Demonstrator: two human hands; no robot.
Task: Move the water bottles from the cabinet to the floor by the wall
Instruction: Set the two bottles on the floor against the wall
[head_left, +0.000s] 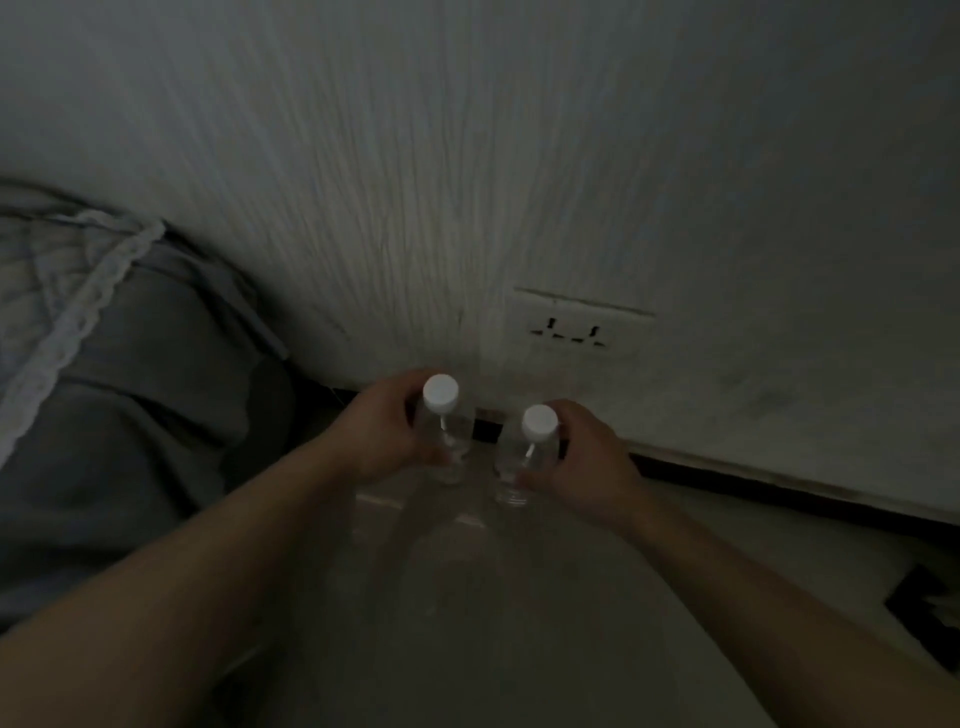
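Two clear water bottles with white caps stand upright side by side, low over the pale floor (467, 597) close to the wall. My left hand (384, 431) grips the left bottle (452, 431) round its body. The right bottle (519, 462) is held the same way by my right hand (587, 457). Whether their bases touch the floor I cannot tell in the dim light. The cabinet is out of view.
A white textured wall (467, 182) with a dark skirting strip (753, 488) runs behind the bottles. A wall socket (571, 330) sits just above them. Grey bedding (130, 389) with a lace trim fills the left. A dark object (930, 608) lies at the right edge.
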